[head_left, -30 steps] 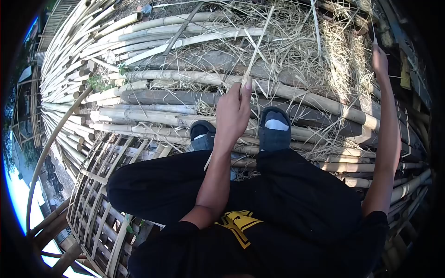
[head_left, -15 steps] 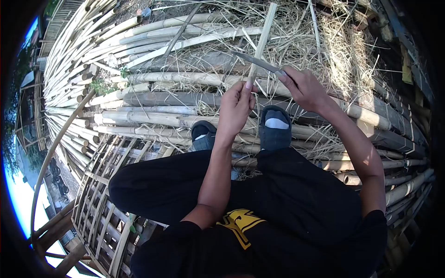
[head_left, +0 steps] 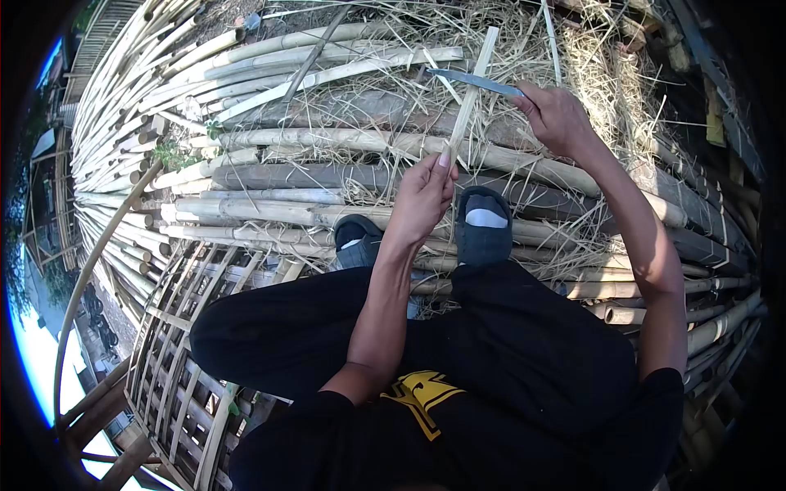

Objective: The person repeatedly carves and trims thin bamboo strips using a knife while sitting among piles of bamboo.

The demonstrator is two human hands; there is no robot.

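Observation:
My left hand (head_left: 424, 196) pinches the lower end of a pale, flat bamboo strip (head_left: 465, 119), thumb on top. The strip points up and slightly right, away from my body. In my right hand (head_left: 557, 119) is a knife (head_left: 479, 80), fingers wrapped around its handle, which my palm mostly hides. Its long narrow blade points left and crosses the strip in its upper half. Whether the edge touches the strip I cannot tell.
Bamboo poles (head_left: 327, 139) lie side by side under my slippers (head_left: 485, 225), with straw-like shavings (head_left: 589, 65) scattered over them. A long split bamboo piece (head_left: 344, 78) rests beyond my left hand. A slatted bamboo frame (head_left: 196, 368) stands at lower left, beside a curved pole (head_left: 90, 278).
My right hand has moved the knife up and away along the strip, toward its far end. The strip has shifted slightly nearer and to the right, still in my left hand.

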